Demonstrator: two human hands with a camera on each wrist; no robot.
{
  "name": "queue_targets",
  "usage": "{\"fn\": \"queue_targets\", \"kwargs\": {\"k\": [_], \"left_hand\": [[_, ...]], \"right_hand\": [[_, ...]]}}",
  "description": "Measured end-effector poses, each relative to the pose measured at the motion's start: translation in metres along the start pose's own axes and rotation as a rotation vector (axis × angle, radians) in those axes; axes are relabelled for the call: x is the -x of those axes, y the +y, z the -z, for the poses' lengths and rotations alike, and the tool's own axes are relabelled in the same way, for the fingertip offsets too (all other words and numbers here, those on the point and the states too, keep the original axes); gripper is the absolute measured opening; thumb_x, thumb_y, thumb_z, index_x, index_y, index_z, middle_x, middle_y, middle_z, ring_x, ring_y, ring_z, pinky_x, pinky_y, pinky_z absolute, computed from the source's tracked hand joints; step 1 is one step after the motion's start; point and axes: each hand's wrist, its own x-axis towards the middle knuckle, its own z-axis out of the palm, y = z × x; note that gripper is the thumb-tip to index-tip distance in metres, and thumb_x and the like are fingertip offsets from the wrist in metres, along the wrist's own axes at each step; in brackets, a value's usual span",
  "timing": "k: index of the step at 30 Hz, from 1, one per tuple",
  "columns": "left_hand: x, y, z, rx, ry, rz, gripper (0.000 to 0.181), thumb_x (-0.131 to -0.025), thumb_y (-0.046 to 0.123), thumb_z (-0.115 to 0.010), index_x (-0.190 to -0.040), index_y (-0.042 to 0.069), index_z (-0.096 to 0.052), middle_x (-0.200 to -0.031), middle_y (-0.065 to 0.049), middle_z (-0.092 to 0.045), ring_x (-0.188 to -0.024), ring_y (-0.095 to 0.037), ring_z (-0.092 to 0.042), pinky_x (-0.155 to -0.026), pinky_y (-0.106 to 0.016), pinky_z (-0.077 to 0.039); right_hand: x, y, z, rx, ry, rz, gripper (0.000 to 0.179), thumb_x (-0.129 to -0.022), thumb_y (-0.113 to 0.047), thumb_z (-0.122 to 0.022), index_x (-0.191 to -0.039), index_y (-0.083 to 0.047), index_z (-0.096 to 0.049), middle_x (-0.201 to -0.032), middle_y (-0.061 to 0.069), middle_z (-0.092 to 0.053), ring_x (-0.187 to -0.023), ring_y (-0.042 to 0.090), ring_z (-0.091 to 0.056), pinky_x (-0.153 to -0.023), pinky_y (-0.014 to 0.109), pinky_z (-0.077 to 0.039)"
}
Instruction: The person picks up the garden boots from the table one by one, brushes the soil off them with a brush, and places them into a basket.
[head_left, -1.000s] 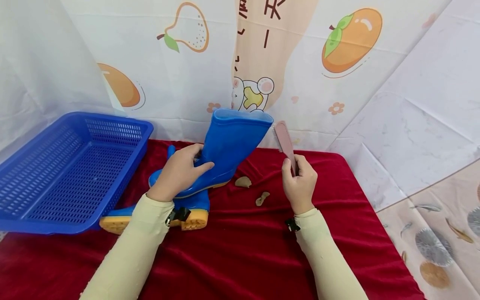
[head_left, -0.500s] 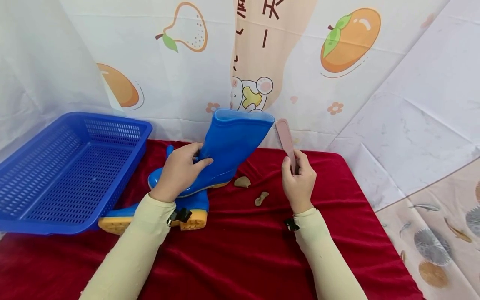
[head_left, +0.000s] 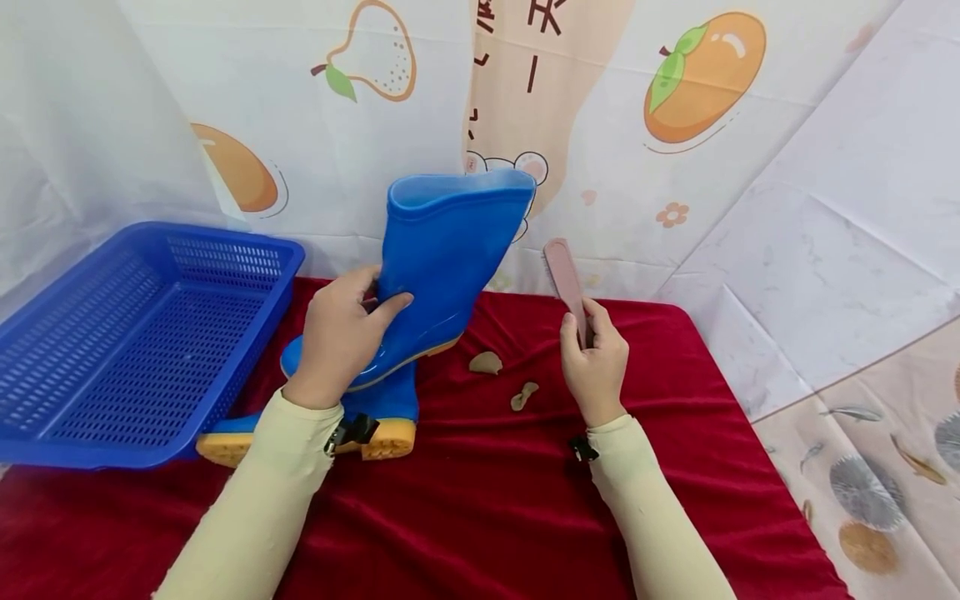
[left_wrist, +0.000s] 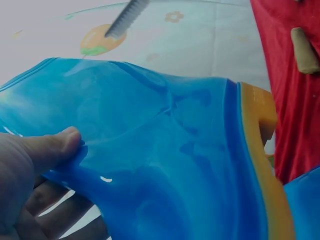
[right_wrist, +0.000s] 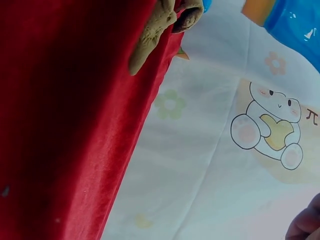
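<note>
My left hand (head_left: 337, 333) grips a blue rain boot (head_left: 453, 250) by the shaft just above the foot, thumb on the near side. The boot tilts, its opening upward and its toe to the left; its yellow sole edge (left_wrist: 257, 150) shows in the left wrist view. To the right, my right hand (head_left: 596, 367) holds a pink brush (head_left: 564, 275) by the handle, head up and bristles facing the boot, apart from it. Bristles (left_wrist: 127, 20) appear in the left wrist view. A second blue boot (head_left: 393, 404) lies on its side below, partly hidden by the left hand and sleeve.
A blue plastic basket (head_left: 292, 292) stands at the left. Two tan, clay-like lumps, one rounded (head_left: 486, 362) and one twisted (head_left: 524, 396), lie on the red cloth (head_left: 480, 517) between the hands. A printed white curtain (head_left: 600, 208) hangs behind.
My left hand has raised the boot and shifted it slightly left, its shaft more upright. The right hand with the brush has barely moved.
</note>
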Motion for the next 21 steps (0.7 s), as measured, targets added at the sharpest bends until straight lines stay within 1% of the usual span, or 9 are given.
{"fn": "queue_targets", "kwargs": {"k": [3,5,8,10,11,13,15,18,21], "left_hand": [[0.0,0.003,0.004,0.034,0.071,-0.011,0.039,-0.094,0.029,-0.078,-0.126,0.007,-0.071,-0.12,-0.013,-0.075,-0.107,-0.033,-0.073,-0.091,-0.056,-0.059],[-0.001,0.005,0.007,0.049,0.111,-0.018,0.04,-0.094,0.029,-0.078,-0.127,0.007,-0.071,-0.12,-0.013,-0.075,-0.107,-0.033,-0.073,-0.091,-0.056,-0.059],[-0.001,0.005,0.011,0.066,0.173,-0.023,0.041,-0.094,0.028,-0.078,-0.128,0.006,-0.071,-0.12,-0.014,-0.074,-0.107,-0.033,-0.073,-0.09,-0.056,-0.059],[-0.001,0.006,0.014,0.082,0.224,-0.033,0.04,-0.093,0.027,-0.079,-0.126,0.004,-0.072,-0.119,-0.013,-0.075,-0.105,-0.032,-0.073,-0.09,-0.055,-0.059],[-0.001,0.006,0.016,0.089,0.249,-0.041,0.039,-0.093,0.026,-0.079,-0.125,0.004,-0.072,-0.119,-0.013,-0.075,-0.105,-0.031,-0.073,-0.09,-0.054,-0.06],[-0.001,0.007,0.019,0.114,0.296,-0.051,0.038,-0.093,0.023,-0.08,-0.124,0.003,-0.072,-0.118,-0.012,-0.075,-0.105,-0.03,-0.074,-0.09,-0.055,-0.059],[-0.002,0.008,0.022,0.127,0.333,-0.055,0.037,-0.092,0.021,-0.08,-0.122,0.001,-0.072,-0.116,-0.011,-0.076,-0.104,-0.029,-0.074,-0.09,-0.055,-0.059],[-0.002,0.008,0.025,0.134,0.36,-0.052,0.036,-0.092,0.02,-0.08,-0.121,0.001,-0.072,-0.114,-0.011,-0.076,-0.102,-0.027,-0.074,-0.09,-0.053,-0.06],[-0.002,0.008,0.025,0.117,0.361,-0.06,0.036,-0.092,0.021,-0.08,-0.122,0.002,-0.072,-0.115,-0.011,-0.076,-0.103,-0.026,-0.074,-0.09,-0.052,-0.06]], "right_hand": [[-0.001,-0.002,0.002,-0.001,-0.015,0.015,0.023,-0.095,-0.008,-0.065,-0.115,-0.001,-0.074,-0.069,0.008,-0.059,-0.053,0.014,-0.041,-0.051,0.021,-0.034],[-0.001,-0.003,0.002,0.014,-0.022,0.024,0.023,-0.095,-0.009,-0.065,-0.115,-0.001,-0.074,-0.076,0.01,-0.066,-0.055,0.017,-0.048,-0.055,0.02,-0.04],[-0.001,-0.006,0.003,0.032,-0.028,0.04,0.024,-0.094,-0.009,-0.067,-0.115,0.0,-0.075,-0.092,0.014,-0.075,-0.066,0.023,-0.063,-0.067,0.02,-0.049],[-0.001,-0.008,0.003,0.036,-0.033,0.055,0.025,-0.094,-0.009,-0.068,-0.116,0.0,-0.076,-0.101,0.015,-0.077,-0.075,0.027,-0.068,-0.075,0.021,-0.052],[-0.001,-0.008,0.003,0.036,-0.038,0.06,0.026,-0.094,-0.009,-0.069,-0.117,0.0,-0.076,-0.1,0.015,-0.077,-0.075,0.027,-0.069,-0.074,0.022,-0.052],[-0.002,-0.01,0.003,0.034,-0.047,0.066,0.027,-0.094,-0.01,-0.07,-0.118,-0.001,-0.077,-0.09,0.014,-0.075,-0.069,0.024,-0.064,-0.068,0.021,-0.049],[-0.003,-0.011,0.003,0.035,-0.06,0.073,0.028,-0.094,-0.01,-0.07,-0.12,-0.002,-0.077,-0.077,0.012,-0.07,-0.061,0.02,-0.053,-0.061,0.022,-0.041],[-0.004,-0.011,0.003,0.044,-0.073,0.082,0.03,-0.094,-0.011,-0.071,-0.122,-0.004,-0.076,-0.067,0.009,-0.06,-0.057,0.015,-0.041,-0.055,0.024,-0.033],[-0.005,-0.012,0.003,0.047,-0.077,0.088,0.03,-0.094,-0.01,-0.071,-0.123,-0.004,-0.076,-0.067,0.009,-0.06,-0.057,0.014,-0.04,-0.055,0.024,-0.032]]}}
